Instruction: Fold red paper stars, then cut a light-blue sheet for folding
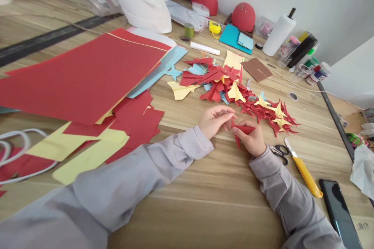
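Near the middle of the wooden table, a small folded red paper piece [238, 139] with pointed arms is between my hands. My right hand [254, 139] pinches it between thumb and fingers. From the other side, my left hand [215, 120] has its thumb and fingertips together at the tip of the paper. Just beyond my hands lies a heap of folded red, yellow and blue paper shapes [214, 78]. A row of red and yellow pointed pieces [270, 112] continues from it to the right.
Large red sheets [87, 74] and yellow strips [90, 155] cover the left side. Black scissors [281, 150], a yellow cutter [306, 175] and a phone [340, 212] lie right of my right hand. Bottles, jars and a yellow tape measure [214, 27] stand at the back.
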The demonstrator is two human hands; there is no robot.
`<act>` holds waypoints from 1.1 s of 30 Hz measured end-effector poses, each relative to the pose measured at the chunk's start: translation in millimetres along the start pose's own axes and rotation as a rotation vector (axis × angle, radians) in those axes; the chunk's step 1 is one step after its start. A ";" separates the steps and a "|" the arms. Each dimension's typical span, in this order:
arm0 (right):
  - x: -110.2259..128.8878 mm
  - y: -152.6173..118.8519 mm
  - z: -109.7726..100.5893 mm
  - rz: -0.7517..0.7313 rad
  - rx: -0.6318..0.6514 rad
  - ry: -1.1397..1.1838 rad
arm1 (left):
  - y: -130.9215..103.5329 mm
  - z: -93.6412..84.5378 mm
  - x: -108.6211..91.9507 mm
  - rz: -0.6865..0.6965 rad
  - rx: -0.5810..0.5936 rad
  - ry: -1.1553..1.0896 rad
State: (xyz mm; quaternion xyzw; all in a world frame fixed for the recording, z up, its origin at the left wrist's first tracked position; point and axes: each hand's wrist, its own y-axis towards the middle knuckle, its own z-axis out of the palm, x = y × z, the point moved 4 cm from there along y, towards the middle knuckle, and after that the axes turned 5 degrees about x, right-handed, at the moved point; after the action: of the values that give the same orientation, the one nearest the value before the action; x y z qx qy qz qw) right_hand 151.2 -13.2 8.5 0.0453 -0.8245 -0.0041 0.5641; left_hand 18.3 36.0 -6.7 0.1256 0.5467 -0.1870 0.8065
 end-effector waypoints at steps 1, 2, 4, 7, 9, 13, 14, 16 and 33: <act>0.1 -0.1 0.1 0.005 0.007 0.002 | 0.2 -0.5 -0.1 0.001 -0.010 -0.016; 0.2 -0.1 0.0 0.010 0.009 0.006 | 0.4 -0.8 -0.3 -0.001 -0.017 -0.035; 0.5 -0.2 -0.6 0.020 -0.001 0.013 | 0.2 -0.3 -0.8 -0.016 -0.014 -0.068; 1.2 -0.1 -1.5 0.025 -0.021 0.018 | -1.0 1.5 -2.6 -0.028 -0.008 -0.067; 1.5 0.0 -1.4 0.024 -0.018 0.027 | -1.8 3.1 -3.5 -0.027 0.000 -0.030; 1.6 0.0 -0.9 0.014 -0.010 0.041 | -2.1 4.7 -1.5 -0.052 0.020 0.041; 1.6 -0.1 -0.8 0.012 -0.009 0.041 | -1.8 4.4 -1.1 -0.055 0.019 0.053; 1.3 -0.2 -0.5 0.012 -0.006 0.045 | -1.3 3.3 -0.8 -0.059 0.019 0.063; -6.1 -0.4 -0.4 0.085 -0.077 0.268 | 0.6 -0.2 0.4 -0.058 -0.047 -0.073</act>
State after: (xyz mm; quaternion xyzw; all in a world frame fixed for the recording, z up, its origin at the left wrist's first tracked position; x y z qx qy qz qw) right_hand 153.8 -13.1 3.0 -0.0113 -0.7421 -0.0058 0.6702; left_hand 18.5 36.6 -7.1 0.0838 0.5247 -0.2016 0.8228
